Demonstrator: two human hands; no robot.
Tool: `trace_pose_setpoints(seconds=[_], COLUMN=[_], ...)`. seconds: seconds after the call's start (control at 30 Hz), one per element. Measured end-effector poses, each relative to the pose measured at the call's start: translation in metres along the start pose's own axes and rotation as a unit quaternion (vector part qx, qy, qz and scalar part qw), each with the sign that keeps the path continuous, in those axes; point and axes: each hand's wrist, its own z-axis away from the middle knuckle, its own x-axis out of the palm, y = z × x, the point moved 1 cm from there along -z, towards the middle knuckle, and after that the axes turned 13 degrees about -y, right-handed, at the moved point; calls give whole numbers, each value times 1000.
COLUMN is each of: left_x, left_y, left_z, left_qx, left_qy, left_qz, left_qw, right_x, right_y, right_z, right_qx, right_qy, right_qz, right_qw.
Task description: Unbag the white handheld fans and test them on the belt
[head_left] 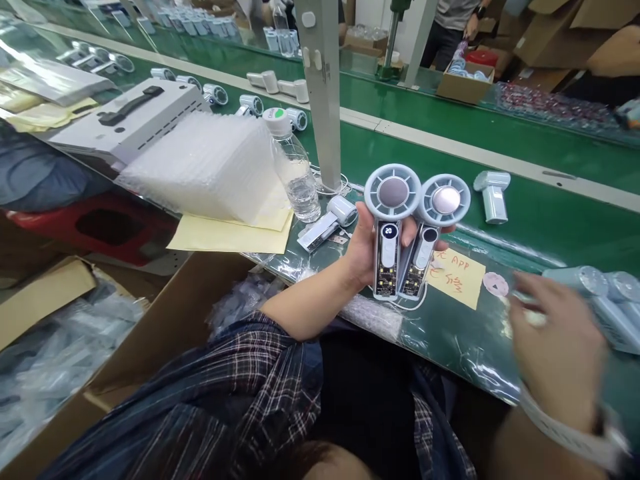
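Observation:
My left hand (pixel 361 250) is closed around two light blue handheld fans, held upright side by side above the bench edge. The left fan (pixel 389 257) has a lit round display reading 20; the display of the right fan (pixel 424 250) is dark. Circuit boards show through both clear lower handles. My right hand (pixel 555 333), blurred by motion, hovers over the bench at the right with thumb and fingers apart and nothing visible in them. Nearest to it are a round pink sticker (pixel 495 285) and several light blue fans (pixel 580 280) lying at the right edge.
Another fan (pixel 327 223) lies left of my left hand, by a water bottle (pixel 300 180) and a bubble-wrap stack (pixel 205 167). One fan (pixel 494 197) stands behind. A handwritten yellow note (pixel 463 280) lies on the bench. A metal post (pixel 323 93) rises centrally; an open carton (pixel 165 327) sits lower left.

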Motion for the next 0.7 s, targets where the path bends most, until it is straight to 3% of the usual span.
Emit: trace_pose_setpoints(seconds=[0.1,0.17,0.23,0.3,0.37,0.4,0.43,0.5,0.57,0.63,0.7], left_x=[-2,-5,-8,-9,-8,-8,-7,-6,-6,-8,-9], left_y=[0,0,-2,-5,-10,-13,-16,-22,-26,-28,-29], left_z=[-1,-2,-4,-5,-4,-3,-1,2,4,4,3], left_qx=[-12,-19,-29,-45,-69,-80,-91,-112,-131,-148,-154], left_qy=[-9,-8,-14,-24,-37,-49,-64,-98,-120,-126,-126], left_qz=[4,3,-7,-13,-11,-8,-5,-3,-12,-30,-37], left_qw=[1000,1000,999,999,997,996,994,989,984,980,979], right_x=[62,78,65,32,0,-11,-17,-14,-1,12,18], right_y=[-25,-36,-41,-44,-48,-52,-56,-62,-63,-61,-61], right_z=[-54,-73,-76,-67,-56,-52,-51,-54,-60,-64,-66], right_qx=[-67,-96,-107,-100,-80,-73,-72,-73,-66,-44,-29], right_qy=[-123,-136,-74,44,142,151,138,37,-93,-185,-223], right_qz=[-22,-20,-16,-37,-109,-157,-216,-367,-521,-607,-617], right_qw=[990,986,991,993,981,973,964,927,846,771,755])
